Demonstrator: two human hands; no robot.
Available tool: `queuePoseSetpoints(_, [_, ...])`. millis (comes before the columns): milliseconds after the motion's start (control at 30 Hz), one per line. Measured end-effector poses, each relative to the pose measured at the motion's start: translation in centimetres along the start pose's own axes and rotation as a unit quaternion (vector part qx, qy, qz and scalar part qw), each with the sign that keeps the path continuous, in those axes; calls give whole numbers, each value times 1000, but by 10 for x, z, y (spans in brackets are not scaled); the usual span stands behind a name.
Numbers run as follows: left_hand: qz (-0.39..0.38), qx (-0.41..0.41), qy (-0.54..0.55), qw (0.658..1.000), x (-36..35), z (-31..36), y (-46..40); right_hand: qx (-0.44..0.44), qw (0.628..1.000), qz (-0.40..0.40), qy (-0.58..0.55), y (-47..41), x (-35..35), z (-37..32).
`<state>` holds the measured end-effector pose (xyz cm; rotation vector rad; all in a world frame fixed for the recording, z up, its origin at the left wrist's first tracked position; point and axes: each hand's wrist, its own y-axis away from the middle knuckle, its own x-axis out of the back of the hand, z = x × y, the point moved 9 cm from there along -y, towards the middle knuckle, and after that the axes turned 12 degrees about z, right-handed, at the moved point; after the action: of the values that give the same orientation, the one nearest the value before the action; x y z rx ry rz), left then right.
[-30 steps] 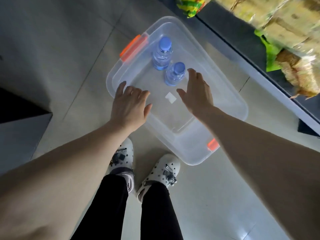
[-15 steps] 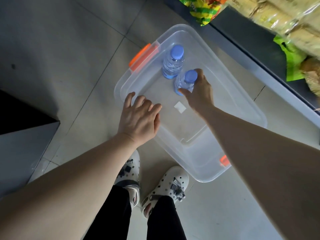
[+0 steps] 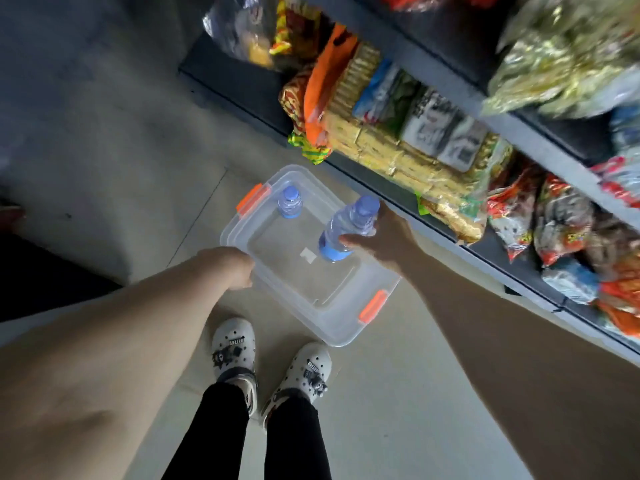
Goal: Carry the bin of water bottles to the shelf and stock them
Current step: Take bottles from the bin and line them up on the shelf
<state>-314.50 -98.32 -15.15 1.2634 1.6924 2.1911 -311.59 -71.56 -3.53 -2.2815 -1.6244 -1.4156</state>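
Right hand (image 3: 384, 237) has its grip wrapped around a water bottle (image 3: 348, 230), thumb across the lower body near the blue label, fingers behind. The bottle is lifted clear of the bin floor and tilted, cap end pointing up and toward the shelf, base toward the bin. Clear plastic bin (image 3: 332, 320) with orange latches sits on the floor, just beside the shelf base, in front of the person's white clogs (image 3: 233, 348).

Left hand (image 3: 239, 268) grips the bin's near-left rim, fingers curled over the edge, likely steadying it.

Second water bottle (image 3: 290, 202) stands upright in the bin's far corner, next to the orange latch (image 3: 252, 199), apart from both hands.

Shelf (image 3: 540, 147) runs beyond the bin on its far-right side, lower tier packed with snack packets (image 3: 391, 147); no open slot for bottles is visible here, view is blurred.

Key relation: the held bottle lies between bin and shelf, its long axis already leaning toward the shelf, so the right hand is the nearer one for placing. Judgement: stocking step under way, one bottle left in the bin. Risk: tilted bottle could catch packets when pushed in.
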Motion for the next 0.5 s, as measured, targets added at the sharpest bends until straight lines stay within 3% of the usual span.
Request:
queuePoseSetpoints(167, [103, -37, -7, 994, 144, 3, 115, 41, 999, -10, 22, 61, 126, -111])
queuePoseSetpoints(300, [136, -52, -8, 989, 263, 14, 226, 80, 997, -9, 24, 126, 239, -215])
queuePoseSetpoints(500, [278, -71, 45, 957, 416, 12, 377, 182, 980, 58, 54, 224, 402, -369])
